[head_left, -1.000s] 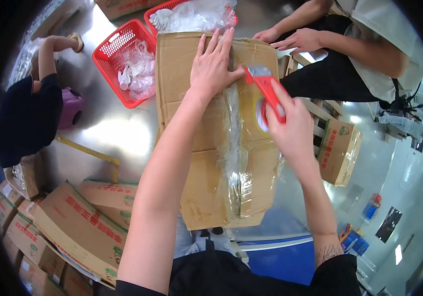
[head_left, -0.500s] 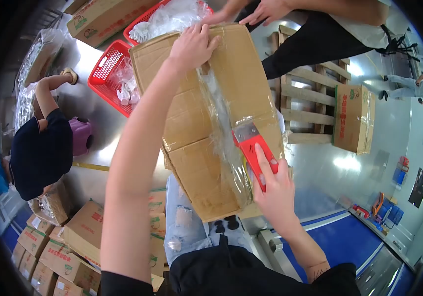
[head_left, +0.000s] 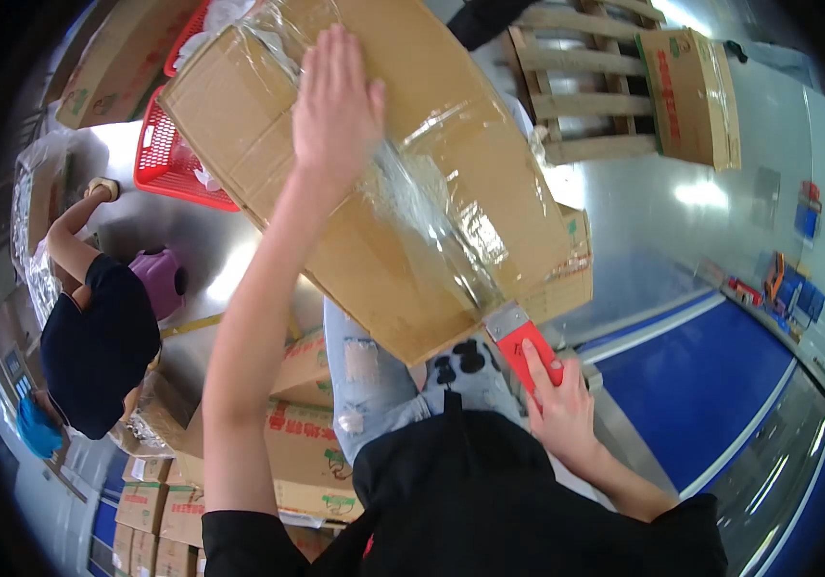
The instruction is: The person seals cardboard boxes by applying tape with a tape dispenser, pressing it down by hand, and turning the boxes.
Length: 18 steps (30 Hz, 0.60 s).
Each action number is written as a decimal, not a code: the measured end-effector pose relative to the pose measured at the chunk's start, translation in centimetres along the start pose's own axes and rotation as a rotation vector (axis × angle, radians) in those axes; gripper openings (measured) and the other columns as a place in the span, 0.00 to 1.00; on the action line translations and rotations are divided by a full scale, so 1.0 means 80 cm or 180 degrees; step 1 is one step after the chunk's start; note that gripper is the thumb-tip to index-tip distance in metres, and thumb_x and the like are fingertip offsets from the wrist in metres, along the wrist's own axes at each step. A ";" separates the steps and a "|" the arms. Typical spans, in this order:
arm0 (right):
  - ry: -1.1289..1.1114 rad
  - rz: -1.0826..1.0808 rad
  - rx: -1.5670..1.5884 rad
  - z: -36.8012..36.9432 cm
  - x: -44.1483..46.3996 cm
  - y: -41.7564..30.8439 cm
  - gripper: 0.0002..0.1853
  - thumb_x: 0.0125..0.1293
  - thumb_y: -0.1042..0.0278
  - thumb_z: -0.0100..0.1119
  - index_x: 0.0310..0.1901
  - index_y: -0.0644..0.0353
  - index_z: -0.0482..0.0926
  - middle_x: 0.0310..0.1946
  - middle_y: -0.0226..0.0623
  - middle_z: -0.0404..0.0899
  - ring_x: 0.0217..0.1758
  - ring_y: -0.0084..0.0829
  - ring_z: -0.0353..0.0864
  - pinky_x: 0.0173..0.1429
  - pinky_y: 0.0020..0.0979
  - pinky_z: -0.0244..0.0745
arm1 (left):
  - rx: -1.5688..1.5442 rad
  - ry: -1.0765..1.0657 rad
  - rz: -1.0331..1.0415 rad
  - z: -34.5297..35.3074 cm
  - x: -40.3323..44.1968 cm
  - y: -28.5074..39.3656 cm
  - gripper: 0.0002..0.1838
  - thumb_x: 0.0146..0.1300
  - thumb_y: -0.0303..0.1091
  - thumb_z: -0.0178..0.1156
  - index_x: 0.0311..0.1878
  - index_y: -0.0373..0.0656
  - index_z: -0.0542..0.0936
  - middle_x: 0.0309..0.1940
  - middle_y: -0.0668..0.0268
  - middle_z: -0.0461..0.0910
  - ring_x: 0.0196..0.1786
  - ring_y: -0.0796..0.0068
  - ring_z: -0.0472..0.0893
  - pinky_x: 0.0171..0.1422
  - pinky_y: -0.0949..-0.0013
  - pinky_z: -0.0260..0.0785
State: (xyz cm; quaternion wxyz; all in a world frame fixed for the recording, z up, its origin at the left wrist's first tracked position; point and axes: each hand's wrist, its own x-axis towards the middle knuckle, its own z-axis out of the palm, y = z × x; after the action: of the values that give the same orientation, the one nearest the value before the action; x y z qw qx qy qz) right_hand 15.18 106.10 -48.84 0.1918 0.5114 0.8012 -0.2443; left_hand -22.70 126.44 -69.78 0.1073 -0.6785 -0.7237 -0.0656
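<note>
I'm keeping my right hand (head_left: 566, 413) clamped on the red tape dispenser (head_left: 532, 361), its index finger lying extended along the top. The dispenser's metal end (head_left: 506, 319) is meeting the near edge of the cardboard carton (head_left: 374, 288), where the clear tape (head_left: 422, 212) running down the seam is reaching that edge. My left hand (head_left: 337, 111) is pressing flat on the carton's upper part, fingers straight and side by side, holding nothing between them.

The carton is sitting tilted across my view, its near edge hanging above the jeans (head_left: 369, 385). Beyond its left edge a red basket (head_left: 167, 159) is standing close by; farther left, a person in a dark shirt (head_left: 100, 351) is bending near a purple stool (head_left: 157, 279). On the right, floor (head_left: 624, 231) is stretching between the wooden pallet (head_left: 581, 106) and the blue surface (head_left: 701, 385), giving my right elbow room outward.
</note>
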 end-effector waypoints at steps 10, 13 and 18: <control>-0.0049 0.0111 -0.0225 0.006 -0.046 0.043 0.44 0.59 0.73 0.74 0.80 0.46 0.75 0.45 0.44 0.68 0.47 0.47 0.78 0.40 0.41 0.83 | -0.1259 -0.1184 0.0292 -0.108 -0.152 0.211 0.47 0.80 0.55 0.54 0.84 0.21 0.57 0.88 0.36 0.52 0.91 0.43 0.51 0.96 0.47 0.42; -0.0230 0.0178 -0.0179 0.021 -0.050 0.053 0.42 0.61 0.72 0.73 0.79 0.47 0.76 0.44 0.45 0.68 0.47 0.47 0.78 0.41 0.41 0.83 | -0.1261 -0.1368 0.0330 -0.113 -0.166 0.236 0.48 0.79 0.57 0.54 0.85 0.23 0.58 0.89 0.38 0.50 0.92 0.43 0.50 0.96 0.47 0.41; -0.0334 0.0349 -0.0401 0.015 -0.049 0.056 0.39 0.63 0.70 0.72 0.79 0.45 0.77 0.44 0.45 0.67 0.48 0.47 0.78 0.42 0.42 0.84 | -0.1340 -0.1343 0.0249 -0.114 -0.168 0.236 0.46 0.80 0.55 0.54 0.85 0.24 0.59 0.89 0.39 0.50 0.92 0.44 0.50 0.96 0.47 0.41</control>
State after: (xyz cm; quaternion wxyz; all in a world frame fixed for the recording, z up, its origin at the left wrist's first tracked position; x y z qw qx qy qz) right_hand 20.92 104.14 -48.49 0.2783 0.5280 0.7746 -0.2091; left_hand -2.54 112.53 -65.21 -0.1861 -0.7119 -0.6738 -0.0676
